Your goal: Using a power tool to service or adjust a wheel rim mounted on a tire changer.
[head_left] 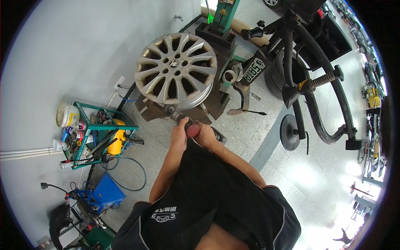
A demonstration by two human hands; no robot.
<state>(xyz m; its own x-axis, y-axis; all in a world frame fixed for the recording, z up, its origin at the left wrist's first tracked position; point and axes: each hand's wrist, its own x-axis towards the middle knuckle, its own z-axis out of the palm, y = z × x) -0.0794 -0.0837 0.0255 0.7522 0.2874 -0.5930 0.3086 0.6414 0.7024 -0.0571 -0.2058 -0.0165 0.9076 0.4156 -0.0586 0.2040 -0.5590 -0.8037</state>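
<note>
Overhead, one silver alloy wheel (176,68) lay flat on the tyre changer (216,50), its spoked face turned up, a little left of the scene's middle and far from the person. One hand tool (188,125), with a dark body and a round red end, sat just near of the wheel's rim. Its long axis ran near to far: the red end faced the person and the working end pointed at the near edge of the wheel, where it seemed to meet the rim, though the contact itself was too small to tell.

Both hands were on that tool. The left hand (180,131) was curled closed around its left side, fingers wrapped over the body. The right hand (205,134) was likewise closed on the right side, just behind the red end; its fingertips were hidden.

To the left stood one green rack (83,137) by the wall, holding one white bucket (66,113), one yellow container (116,139) and several small bottles. One blue box (106,191) sat nearer on the floor. On the right, one black tyre (277,75) stood behind the machine's black arm (321,83).
</note>
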